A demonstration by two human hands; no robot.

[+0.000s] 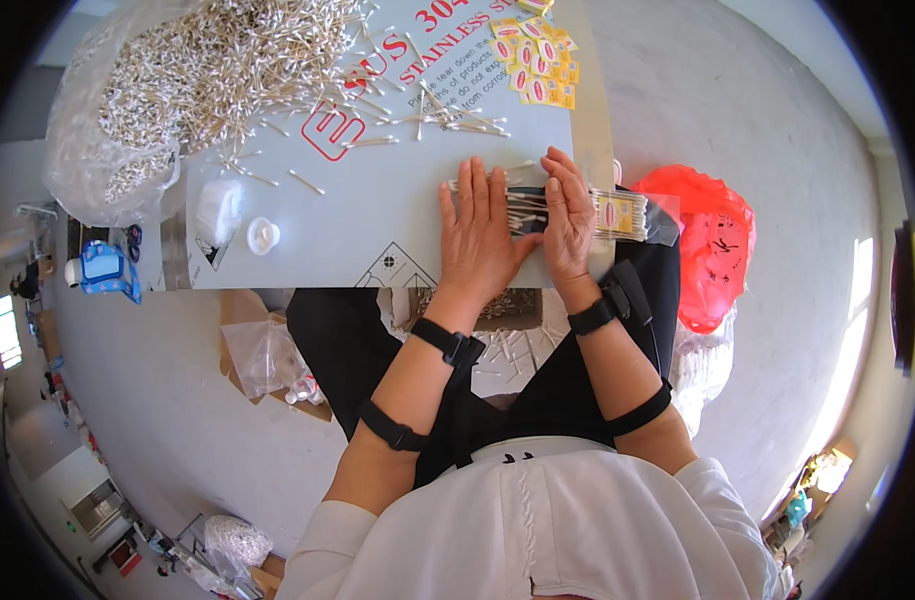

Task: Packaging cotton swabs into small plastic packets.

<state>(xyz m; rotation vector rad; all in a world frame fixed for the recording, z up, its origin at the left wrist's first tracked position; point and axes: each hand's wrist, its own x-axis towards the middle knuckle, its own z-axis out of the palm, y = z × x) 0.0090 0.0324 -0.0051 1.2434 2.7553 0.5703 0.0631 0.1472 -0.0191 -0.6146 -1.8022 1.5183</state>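
My left hand (474, 240) lies flat near the front of the table, its fingers stretched over some cotton swabs. Between my two hands shows a small row of cotton swabs (526, 212), their white tips toward the left hand. My right hand (569, 220) stands on its edge at the right end of this row, fingers extended and slightly bent, the thumb raised. What lies under its palm is hidden. Just right of it, a clear pack of cotton swabs (618, 214) with a yellow label reaches past the table's right edge.
A large clear bag (72, 165) spills a heap of cotton swabs (217, 80) at the far left. Yellow labels (537, 65) lie far right. A small white round container (263, 236) stands at left. A red plastic bag (712, 245) hangs beside the table (317, 250).
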